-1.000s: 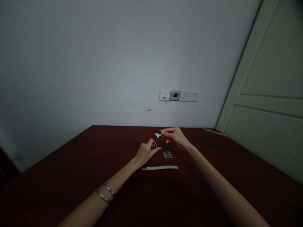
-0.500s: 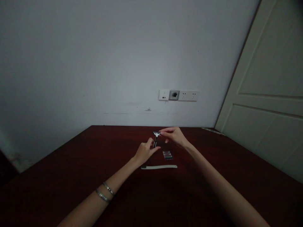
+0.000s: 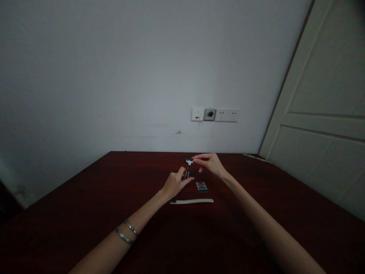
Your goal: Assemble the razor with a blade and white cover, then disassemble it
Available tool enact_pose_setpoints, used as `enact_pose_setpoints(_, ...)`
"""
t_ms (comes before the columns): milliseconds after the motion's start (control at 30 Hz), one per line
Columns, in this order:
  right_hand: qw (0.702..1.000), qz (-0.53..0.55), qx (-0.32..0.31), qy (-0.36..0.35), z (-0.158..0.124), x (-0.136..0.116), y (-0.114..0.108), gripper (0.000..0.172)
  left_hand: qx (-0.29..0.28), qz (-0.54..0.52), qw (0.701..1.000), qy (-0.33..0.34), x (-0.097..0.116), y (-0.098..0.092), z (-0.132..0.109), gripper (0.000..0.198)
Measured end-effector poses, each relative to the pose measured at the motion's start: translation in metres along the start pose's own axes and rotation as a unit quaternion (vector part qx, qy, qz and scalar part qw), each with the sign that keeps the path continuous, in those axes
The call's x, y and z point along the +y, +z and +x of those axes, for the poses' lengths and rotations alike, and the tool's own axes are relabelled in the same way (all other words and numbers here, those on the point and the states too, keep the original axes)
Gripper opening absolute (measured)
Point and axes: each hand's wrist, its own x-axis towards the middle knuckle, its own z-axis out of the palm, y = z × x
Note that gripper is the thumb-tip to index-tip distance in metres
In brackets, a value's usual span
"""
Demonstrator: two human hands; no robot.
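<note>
My left hand [image 3: 174, 184] grips the dark handle of a small razor [image 3: 188, 167] and holds it upright above the dark red table [image 3: 85, 213]. My right hand [image 3: 209, 163] pinches the razor's silvery head from the right with thumb and forefinger. A small clear blade pack [image 3: 202, 186] lies flat on the table just below my right hand. A long pale strip, like a cover or file [image 3: 191, 201], lies crosswise in front of both hands. Two bracelets [image 3: 127, 232] circle my left wrist.
The table runs back to a white wall with a row of sockets [image 3: 215, 115]. A pale panelled door [image 3: 322, 114] stands at the right, close to the table's far right corner.
Both hands stay on the razor; its head has turned very slightly between my right fingers. Nothing else has moved.
</note>
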Motion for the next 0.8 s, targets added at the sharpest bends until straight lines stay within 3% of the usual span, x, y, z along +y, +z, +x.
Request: enact_pose_setpoints(800,0.997,-0.047,-0.031,-0.048,0.0003,0.0076,-0.0028,0.03,0.009,0.013,1.0,0.005,-0.002,0.0025,0.0013,0.03)
